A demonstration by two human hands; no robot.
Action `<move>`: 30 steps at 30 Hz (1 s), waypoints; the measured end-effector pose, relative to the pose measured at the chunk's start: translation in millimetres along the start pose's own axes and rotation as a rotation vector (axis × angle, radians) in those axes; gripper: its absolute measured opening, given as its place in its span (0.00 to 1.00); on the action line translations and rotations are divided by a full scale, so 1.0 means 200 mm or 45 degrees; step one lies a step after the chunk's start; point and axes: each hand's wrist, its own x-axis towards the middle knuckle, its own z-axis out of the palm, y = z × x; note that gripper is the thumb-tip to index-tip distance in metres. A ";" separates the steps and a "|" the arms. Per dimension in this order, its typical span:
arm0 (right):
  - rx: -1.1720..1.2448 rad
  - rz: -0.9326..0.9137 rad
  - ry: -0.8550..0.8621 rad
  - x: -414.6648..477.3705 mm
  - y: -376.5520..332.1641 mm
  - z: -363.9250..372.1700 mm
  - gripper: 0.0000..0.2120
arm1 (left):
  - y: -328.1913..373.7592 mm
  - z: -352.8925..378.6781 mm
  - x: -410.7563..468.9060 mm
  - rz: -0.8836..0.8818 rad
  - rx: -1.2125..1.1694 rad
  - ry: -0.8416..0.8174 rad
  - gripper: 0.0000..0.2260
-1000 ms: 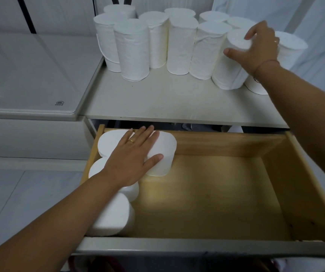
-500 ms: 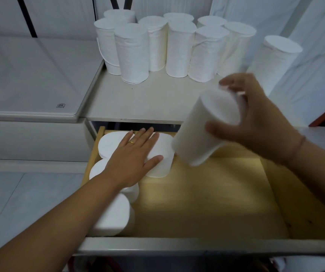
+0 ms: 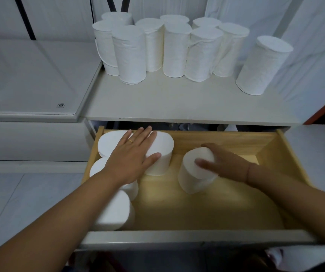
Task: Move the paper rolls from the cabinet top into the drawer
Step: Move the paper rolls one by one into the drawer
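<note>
Several white paper rolls (image 3: 174,50) stand upright at the back of the white cabinet top (image 3: 177,103), one roll (image 3: 263,65) apart at the right. Below, the wooden drawer (image 3: 271,154) is pulled out. Several rolls stand along its left side, among them a back roll (image 3: 161,152) and a front roll (image 3: 114,213). My left hand (image 3: 132,158) lies flat with straight fingers on the tops of the back rolls. My right hand (image 3: 222,163) grips a tilted roll (image 3: 195,173) whose lower end is at the drawer floor, right of the back rolls.
A white glass-topped unit (image 3: 30,79) adjoins the cabinet on the left. The drawer's white front panel (image 3: 177,238) is nearest me. Bare wooden floor (image 3: 206,211) fills the drawer's middle and right. A white wall stands behind the rolls; pale floor tiles lie at the left.
My right hand took a roll from the right of the cabinet top, carried it down and now holds it tilted inside the drawer. My left hand has stayed on the drawer's rolls.
</note>
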 end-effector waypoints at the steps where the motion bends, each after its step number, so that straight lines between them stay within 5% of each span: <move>1: 0.158 0.103 -0.112 0.00 0.02 -0.03 0.33 | 0.00 0.00 0.00 -0.007 -0.005 0.003 0.32; 5: 0.724 0.396 -0.525 -0.04 0.03 -0.03 0.35 | 0.00 0.00 0.00 -0.050 -0.036 0.019 0.29; 11: 1.045 0.391 -0.595 -0.02 -0.11 0.19 0.21 | -0.01 -0.01 0.00 -0.061 -0.185 0.024 0.28; 23: 0.888 0.294 -0.456 0.06 -0.26 0.29 0.26 | -0.01 0.00 0.01 -0.042 -0.095 0.031 0.29; 25: 0.619 0.129 -0.250 0.05 -0.25 0.25 0.26 | 0.01 0.00 0.02 -0.037 -0.064 0.013 0.30; 30: 0.558 -0.117 0.902 0.08 -0.13 -0.22 0.17 | 0.14 0.01 0.07 0.048 -0.048 -0.050 0.33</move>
